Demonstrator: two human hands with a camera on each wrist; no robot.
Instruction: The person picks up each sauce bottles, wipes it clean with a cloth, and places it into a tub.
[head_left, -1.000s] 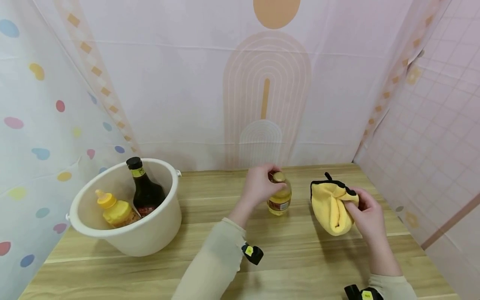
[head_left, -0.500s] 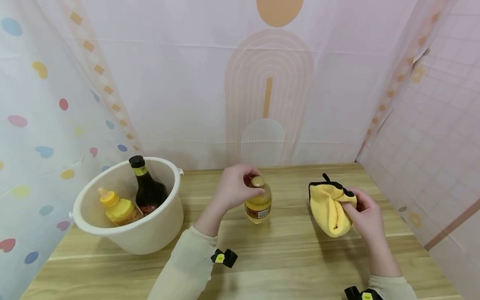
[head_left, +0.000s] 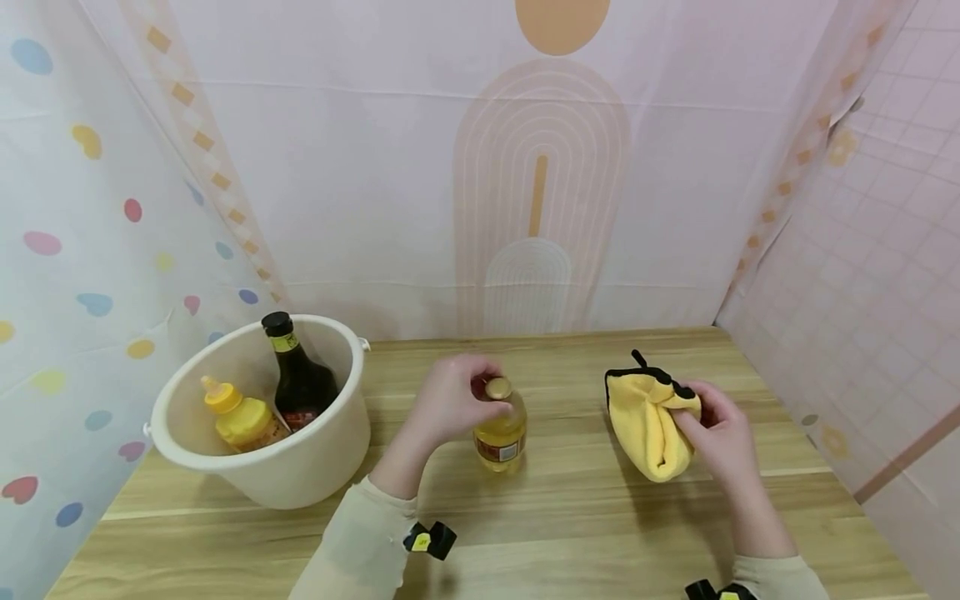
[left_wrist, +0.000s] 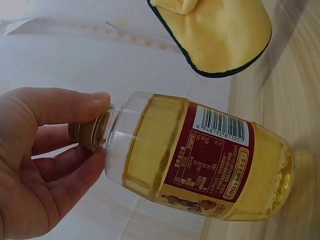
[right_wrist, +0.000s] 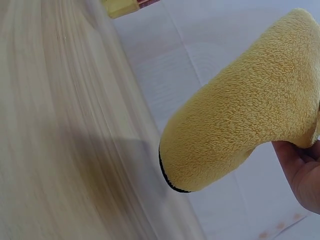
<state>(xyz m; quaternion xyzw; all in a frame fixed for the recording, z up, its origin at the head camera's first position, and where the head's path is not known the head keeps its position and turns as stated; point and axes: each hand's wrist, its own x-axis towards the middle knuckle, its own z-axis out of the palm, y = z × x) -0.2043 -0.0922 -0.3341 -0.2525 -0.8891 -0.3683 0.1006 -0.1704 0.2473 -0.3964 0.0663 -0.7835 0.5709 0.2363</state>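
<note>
My left hand (head_left: pixel 459 398) grips a clear bottle of yellow cooking oil (head_left: pixel 501 437) by its capped neck. In the left wrist view, thumb and fingers close round the gold cap (left_wrist: pixel 92 131), and the red label (left_wrist: pixel 210 152) with a barcode faces the camera. The bottle is upright over the middle of the table. Over on the right, my right hand (head_left: pixel 722 429) pinches a folded yellow cloth (head_left: pixel 648 425) with black edging. The right wrist view shows the cloth's fluffy side (right_wrist: pixel 245 100) hanging above the table, with most of the fingers hidden behind it.
A white bucket (head_left: pixel 300 483) stands on the left of the wooden table (head_left: pixel 570 533). Inside it are a dark sauce bottle (head_left: pixel 300 379) with a black cap and a yellow squeeze bottle (head_left: pixel 247 423). Patterned curtains (head_left: pixel 375 183) enclose the table at the back and sides.
My left hand has carried the oil bottle leftward and nearer to me, toward the bucket. The right hand, still holding the cloth, has shifted slightly left.
</note>
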